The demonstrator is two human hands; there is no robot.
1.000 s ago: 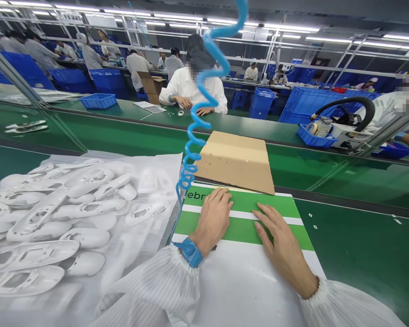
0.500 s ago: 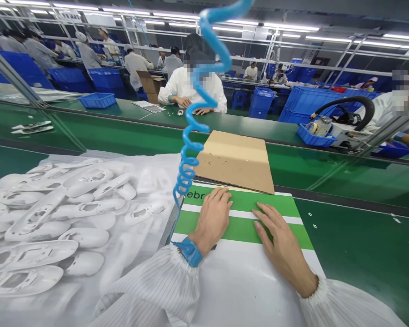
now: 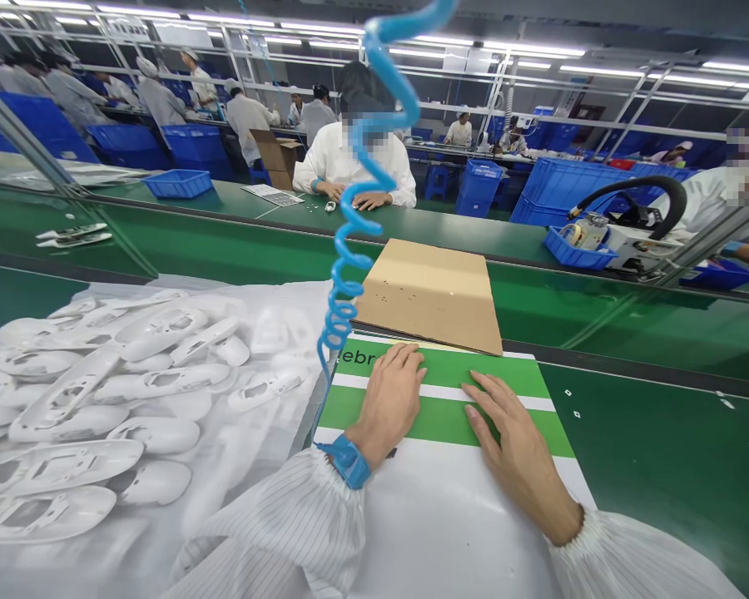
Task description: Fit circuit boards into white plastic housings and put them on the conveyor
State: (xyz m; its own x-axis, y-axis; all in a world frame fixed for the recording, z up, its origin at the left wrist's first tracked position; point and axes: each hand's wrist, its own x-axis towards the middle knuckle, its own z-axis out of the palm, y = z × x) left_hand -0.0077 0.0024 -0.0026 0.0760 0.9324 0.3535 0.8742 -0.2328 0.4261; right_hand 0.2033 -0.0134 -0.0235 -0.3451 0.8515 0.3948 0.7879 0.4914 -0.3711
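Near field: my left hand [image 3: 387,408], with a blue wrist strap [image 3: 348,461], and my right hand [image 3: 515,449] lie palm-down on a green-and-white printed sheet [image 3: 440,507], which sits on a green bench mat [image 3: 655,449] directly before me. The fingers of both hands are extended and released, grasping nothing and resting on the green bands. Flat, lightly spread fingers seem the best way to apply even pressure and avoid creasing the sheet. Beside my left hand, a translucent plastic bag [image 3: 255,482] holds white moulded plastic shells [image 3: 100,391].

Middle field: a blue coiled cord [image 3: 343,324] rises from the strap, and a cardboard sheet [image 3: 430,295] lies just beyond the printed sheet's far edge.

Far field: across the bench, a co-worker [image 3: 349,158] sits near a blue plastic tray [image 3: 178,183].
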